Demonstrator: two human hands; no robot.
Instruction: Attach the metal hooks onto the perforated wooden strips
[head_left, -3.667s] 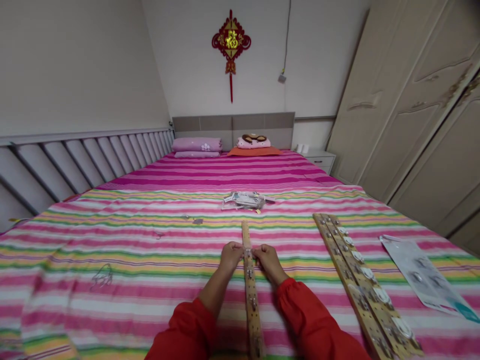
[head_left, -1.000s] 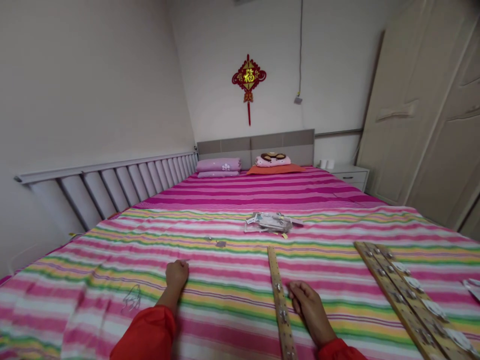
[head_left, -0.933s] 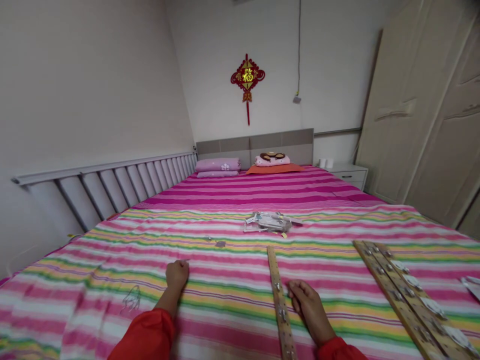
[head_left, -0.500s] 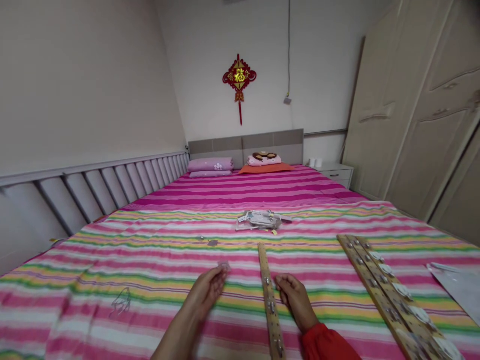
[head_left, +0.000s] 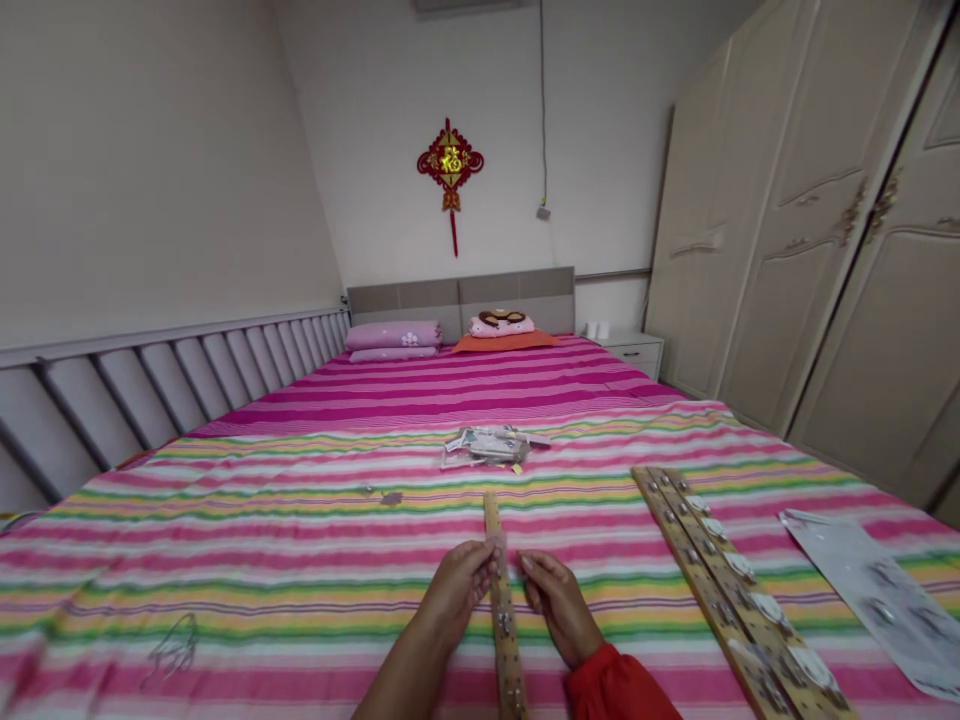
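A narrow wooden strip (head_left: 507,655) with holes and small metal clips lies lengthwise in front of me. My left hand (head_left: 459,590) pinches a small clear plastic piece (head_left: 496,543) over the strip's upper part; whether the piece touches the wood I cannot tell. Just right of the strip is my right hand (head_left: 559,605), below a red sleeve. Its thumb and forefinger are drawn together, and anything between them is too small to make out. Farther right, two more wooden strips (head_left: 686,552) lie side by side, carrying metal clips and several white pieces.
Clear plastic packets (head_left: 487,446) lie beyond the strip. A small greyish piece (head_left: 391,498) rests on the striped sheet (head_left: 285,560), with a thin wire-like tangle (head_left: 176,645) at lower left. On the right lies a clear bag (head_left: 862,590) with metal parts.
My left hand has moved right, bringing the clear plastic piece from beside the strip to over it. My right hand stays beside the strip. The whole view has shifted as my head turned right.
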